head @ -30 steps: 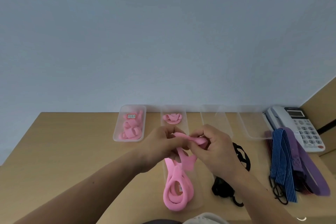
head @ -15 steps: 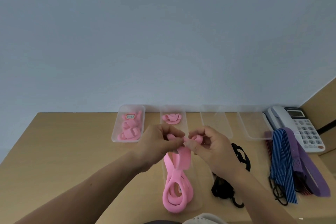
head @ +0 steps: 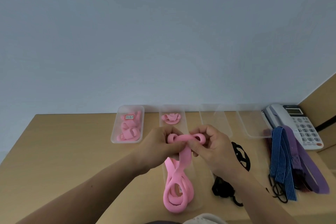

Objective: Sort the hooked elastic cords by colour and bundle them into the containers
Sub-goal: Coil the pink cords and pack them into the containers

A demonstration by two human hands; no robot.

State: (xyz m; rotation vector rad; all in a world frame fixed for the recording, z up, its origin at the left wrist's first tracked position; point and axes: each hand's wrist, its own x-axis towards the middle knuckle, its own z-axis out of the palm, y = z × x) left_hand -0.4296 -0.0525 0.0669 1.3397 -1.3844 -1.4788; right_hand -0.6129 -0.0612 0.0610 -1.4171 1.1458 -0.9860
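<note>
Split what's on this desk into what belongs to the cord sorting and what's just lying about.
Job: pink cord gripped by left hand and right hand; pink-filled container; empty container; black cords; blue striped cord; purple cord.
Lying about: telephone.

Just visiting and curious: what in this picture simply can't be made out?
- Head view: how the pink cord is folded where pinched, covered by the left hand and right hand.
- Head view: the label writing in the leftmost container, too small.
- Head view: the middle of the black cords, behind the right forearm.
- Head view: the pale object at the bottom edge, cut off.
</note>
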